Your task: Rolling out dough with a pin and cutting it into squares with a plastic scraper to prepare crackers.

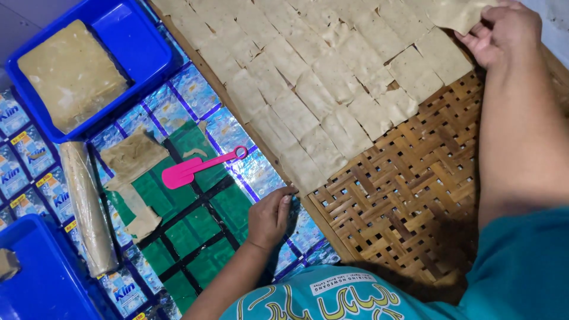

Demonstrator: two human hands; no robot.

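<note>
Head view looks straight down on your work. At the far left, a blue tray (139, 41) holds a thick tan slab (71, 74), and the corner of a second blue tray (41, 278) shows at the bottom edge. Between them a long roll wrapped in clear plastic (89, 207) lies on a mat of shiny printed sachets (178, 98), which covers the surface underneath. Just right of the roll, a few loose tan scraps (133, 157) rest on the green patch of the mat, and a pink plastic spatula (198, 167) lies beside them, untouched.

Your left hand (269, 216) sits at the near edge of the woven bamboo mat (409, 184). Its fingers are curled down, with the fingertips (288, 192) touching the lowest corner of the sheets; you cannot tell from here whether that grip pinches a sheet or only presses on it.

Thin tan square sheets (320, 77) lie edge to edge in slanting rows across the upper part of the bamboo mat, some slightly overlapping, while the lower right part of the weave is bare.

At the upper right, your right hand (504, 32) has its grip closed on one more tan sheet (459, 15), holding it by its edge just above the end of the laid rows.
</note>
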